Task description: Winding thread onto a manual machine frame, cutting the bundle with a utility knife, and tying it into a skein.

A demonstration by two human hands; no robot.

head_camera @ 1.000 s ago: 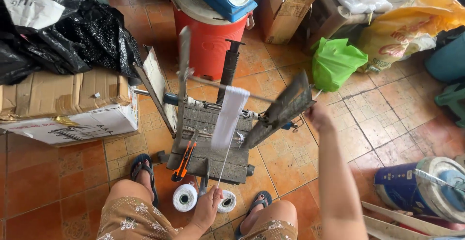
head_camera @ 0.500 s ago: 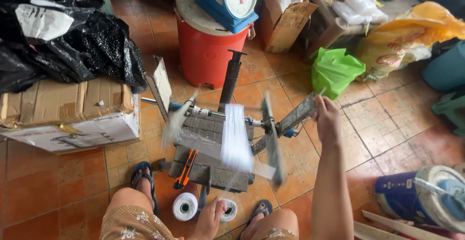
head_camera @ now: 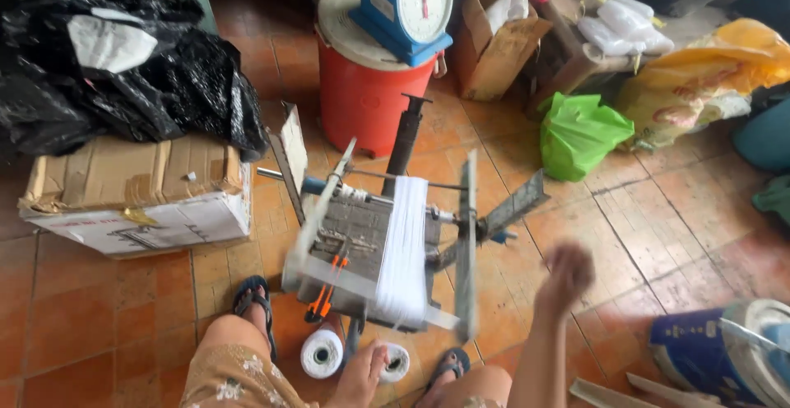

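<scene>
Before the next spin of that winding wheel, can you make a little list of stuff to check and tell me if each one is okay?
1. White thread band sits neatly in one strip on the winding frame: ok.
2. Right hand is beside the frame's crank side; it is blurred, so its grip: cannot tell.
3. Left hand rests low by the two white spools on the floor, away from the blades: ok.
4. Feet in sandals sit close under the frame's paddles: not ok.
5. Cardboard box and red bucket stand apart from the frame: ok.
</scene>
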